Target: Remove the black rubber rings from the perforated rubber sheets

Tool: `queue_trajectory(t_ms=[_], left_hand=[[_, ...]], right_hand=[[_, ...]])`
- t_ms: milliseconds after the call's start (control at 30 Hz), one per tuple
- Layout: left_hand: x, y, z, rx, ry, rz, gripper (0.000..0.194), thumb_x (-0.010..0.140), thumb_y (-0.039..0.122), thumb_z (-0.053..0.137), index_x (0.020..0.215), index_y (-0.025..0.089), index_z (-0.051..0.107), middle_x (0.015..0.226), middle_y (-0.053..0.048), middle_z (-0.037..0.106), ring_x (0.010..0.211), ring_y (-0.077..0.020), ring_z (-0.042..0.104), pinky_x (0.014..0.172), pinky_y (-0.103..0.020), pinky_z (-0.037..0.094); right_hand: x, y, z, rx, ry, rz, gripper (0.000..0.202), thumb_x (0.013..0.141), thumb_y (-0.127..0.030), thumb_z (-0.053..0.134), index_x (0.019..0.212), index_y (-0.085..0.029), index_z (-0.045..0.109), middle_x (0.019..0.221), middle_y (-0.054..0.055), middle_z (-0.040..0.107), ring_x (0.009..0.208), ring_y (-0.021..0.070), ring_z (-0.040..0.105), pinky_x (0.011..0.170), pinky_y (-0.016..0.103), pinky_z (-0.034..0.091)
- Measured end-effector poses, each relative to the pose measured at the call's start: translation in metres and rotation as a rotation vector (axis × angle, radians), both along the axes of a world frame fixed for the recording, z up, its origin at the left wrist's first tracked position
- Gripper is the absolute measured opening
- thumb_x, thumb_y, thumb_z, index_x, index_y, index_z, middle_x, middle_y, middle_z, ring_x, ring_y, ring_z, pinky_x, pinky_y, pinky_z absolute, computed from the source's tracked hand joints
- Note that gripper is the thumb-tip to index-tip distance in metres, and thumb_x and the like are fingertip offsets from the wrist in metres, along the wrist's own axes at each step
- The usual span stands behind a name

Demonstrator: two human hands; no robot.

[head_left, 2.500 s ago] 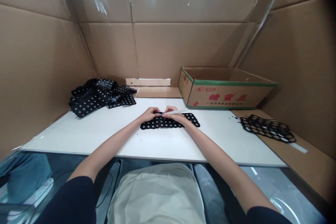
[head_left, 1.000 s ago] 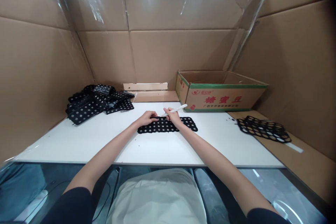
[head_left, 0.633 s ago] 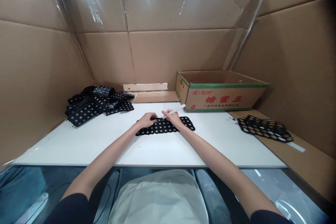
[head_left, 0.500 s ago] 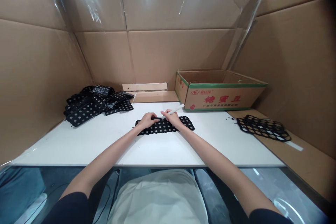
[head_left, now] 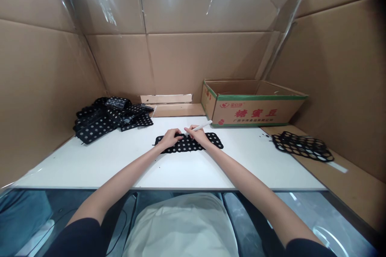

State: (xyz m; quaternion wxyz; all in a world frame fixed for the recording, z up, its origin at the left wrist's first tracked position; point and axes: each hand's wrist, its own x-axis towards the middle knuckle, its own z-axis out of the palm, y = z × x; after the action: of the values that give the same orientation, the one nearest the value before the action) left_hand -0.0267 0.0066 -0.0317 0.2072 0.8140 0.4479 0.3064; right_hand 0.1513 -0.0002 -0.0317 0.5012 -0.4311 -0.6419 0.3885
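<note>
A black fabric piece with white dots (head_left: 214,139) lies flat on the white table in front of me. My left hand (head_left: 171,138) rests on its left part, thumb and fingers closed together at the far edge. In my right hand (head_left: 197,134) is a slim white pen-shaped tool (head_left: 204,125), gripped like a pen. Its rear end points up and to the right, while its lower tip meets the fabric close to my left thumb. My fingers hide part of the tip, so the exact contact is hard to make out.
At the left is a heap of similar dotted black pieces (head_left: 99,126). An open cardboard box (head_left: 253,112) stands at the back right. Black sheets with large round holes (head_left: 301,146) lie at the right on cardboard, small black scraps beside them. Cardboard walls (head_left: 208,56) enclose the table (head_left: 90,168).
Both hands stay at nearly the same spot on the dotted fabric. The white tool has barely shifted, and the whole view has moved very slightly.
</note>
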Motion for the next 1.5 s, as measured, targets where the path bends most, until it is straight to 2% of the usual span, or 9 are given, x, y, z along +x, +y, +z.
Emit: queue_trajectory(t_ms=[267, 700, 933, 1100, 1233, 1367, 1500], left_hand=[[-0.002, 0.003, 0.000, 0.001, -0.021, -0.043, 0.012, 0.075, 0.028, 0.060, 0.077, 0.016, 0.061, 0.079, -0.002, 0.066, 0.077, -0.0170, 0.058, 0.076, -0.029, 0.043], [-0.002, 0.002, 0.000, -0.011, -0.032, -0.062, 0.010, 0.075, 0.025, 0.060, 0.078, 0.015, 0.061, 0.079, -0.002, 0.066, 0.077, -0.0165, 0.058, 0.077, -0.028, 0.043], [-0.002, 0.004, -0.001, 0.023, 0.000, -0.086, 0.009, 0.076, 0.022, 0.058, 0.080, 0.015, 0.060, 0.078, -0.002, 0.065, 0.077, -0.0164, 0.058, 0.076, -0.028, 0.043], [0.000, 0.001, 0.002, 0.037, 0.013, -0.108, 0.007, 0.075, 0.020, 0.055, 0.079, 0.015, 0.059, 0.078, -0.002, 0.064, 0.076, -0.0168, 0.057, 0.074, -0.028, 0.043], [0.001, 0.000, 0.003, 0.034, 0.017, -0.097, 0.007, 0.075, 0.020, 0.056, 0.079, 0.015, 0.059, 0.078, -0.003, 0.064, 0.076, -0.0170, 0.057, 0.074, -0.029, 0.043], [-0.001, 0.004, 0.000, 0.016, -0.004, -0.093, 0.009, 0.074, 0.023, 0.057, 0.079, 0.015, 0.059, 0.079, -0.003, 0.064, 0.077, -0.0174, 0.057, 0.076, -0.030, 0.044], [-0.002, 0.006, -0.001, 0.004, -0.025, -0.107, 0.010, 0.074, 0.024, 0.057, 0.080, 0.015, 0.060, 0.080, -0.003, 0.065, 0.077, -0.0172, 0.058, 0.076, -0.029, 0.044]], right_hand=[[0.000, -0.005, 0.003, 0.041, -0.012, 0.021, 0.041, 0.072, -0.048, 0.060, 0.049, -0.019, 0.043, 0.043, -0.003, 0.043, 0.044, 0.0096, 0.039, 0.050, 0.024, 0.033], [-0.002, -0.006, 0.005, 0.006, -0.035, -0.016, 0.036, 0.071, -0.043, 0.056, 0.048, -0.020, 0.040, 0.043, -0.003, 0.042, 0.046, 0.0104, 0.040, 0.054, 0.025, 0.034], [-0.005, -0.008, 0.006, 0.107, -0.216, 0.014, 0.029, 0.073, -0.035, 0.049, 0.053, -0.019, 0.036, 0.050, -0.004, 0.038, 0.052, 0.0106, 0.036, 0.055, 0.025, 0.027], [-0.010, -0.003, 0.003, 0.101, -0.339, -0.032, 0.026, 0.072, -0.031, 0.046, 0.055, -0.019, 0.032, 0.053, -0.004, 0.035, 0.054, 0.0111, 0.034, 0.054, 0.026, 0.022], [-0.010, -0.001, 0.001, 0.078, -0.299, -0.053, 0.024, 0.070, -0.031, 0.046, 0.054, -0.019, 0.033, 0.053, -0.004, 0.036, 0.055, 0.0112, 0.035, 0.054, 0.025, 0.023], [-0.007, -0.004, 0.004, 0.033, -0.162, 0.002, 0.019, 0.071, -0.035, 0.049, 0.061, -0.020, 0.043, 0.052, -0.004, 0.041, 0.054, 0.0118, 0.039, 0.054, 0.025, 0.028], [-0.005, -0.003, 0.004, 0.104, -0.162, 0.019, 0.024, 0.070, -0.036, 0.052, 0.057, -0.020, 0.040, 0.053, -0.004, 0.041, 0.055, 0.0115, 0.038, 0.055, 0.025, 0.029]])
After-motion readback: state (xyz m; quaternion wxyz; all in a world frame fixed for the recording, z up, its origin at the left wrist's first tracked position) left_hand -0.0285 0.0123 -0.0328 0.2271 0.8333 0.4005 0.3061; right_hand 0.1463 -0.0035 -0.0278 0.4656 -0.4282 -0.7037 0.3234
